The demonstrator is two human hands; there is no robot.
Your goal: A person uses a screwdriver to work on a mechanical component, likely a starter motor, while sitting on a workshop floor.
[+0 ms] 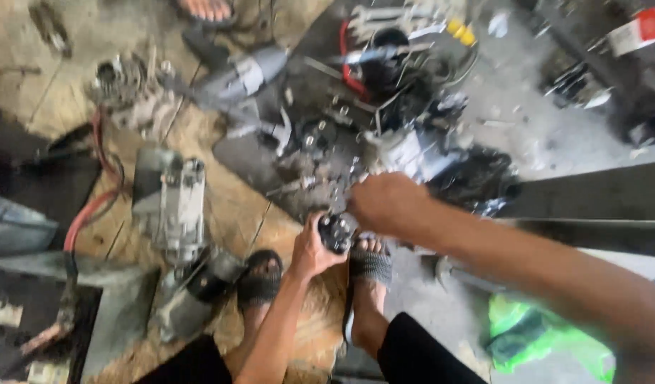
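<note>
My left hand [314, 249] grips a small dark round metal part [336, 232] just above my feet. My right hand [385, 202] is closed over the top of the same part, reaching in from the right; what its fingers hold is hidden. Both feet wear dark sandals [261, 279] on the dirty floor. Right behind the hands lies a heap of greasy engine parts [320, 153] on a dark mat.
A grey motor housing [172, 199] lies to the left, with a red hose [87, 213] beside it. A grey power tool [235, 75] lies further back. Wrenches and wires [384, 35] pile up top centre. A green bag [533, 334] sits lower right. Another person's foot [208, 8] shows at the top.
</note>
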